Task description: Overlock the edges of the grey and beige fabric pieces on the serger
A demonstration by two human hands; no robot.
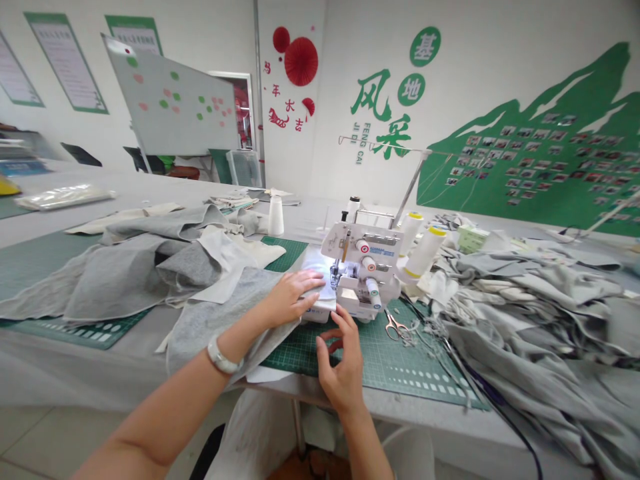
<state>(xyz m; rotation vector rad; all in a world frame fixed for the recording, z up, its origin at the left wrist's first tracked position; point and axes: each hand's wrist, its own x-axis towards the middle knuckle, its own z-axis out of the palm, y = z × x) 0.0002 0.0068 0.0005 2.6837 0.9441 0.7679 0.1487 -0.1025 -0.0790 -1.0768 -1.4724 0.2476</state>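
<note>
A white overlock sewing machine (363, 260) stands on a green cutting mat (385, 360), its lamp lit over the needle. My left hand (295, 297) lies flat, fingers stretched out, on pale fabric (320, 301) at the machine's bed, left of the presser foot. From under that wrist, grey fabric (225, 313) spreads leftward to the table's front edge. My right hand (343, 360) is at the front of the bed, its fingers curved and apart from the thumb. Its fingertips are near the fabric's front corner; nothing shows between them.
Small scissors (397, 327) lie on the mat right of the machine. Heaped grey cloth (540, 300) covers the table's right side; more grey pieces (135, 267) lie left. Thread cones (426, 252) stand behind the machine, another cone (276, 215) to its left. A thread stand (413, 187) rises above.
</note>
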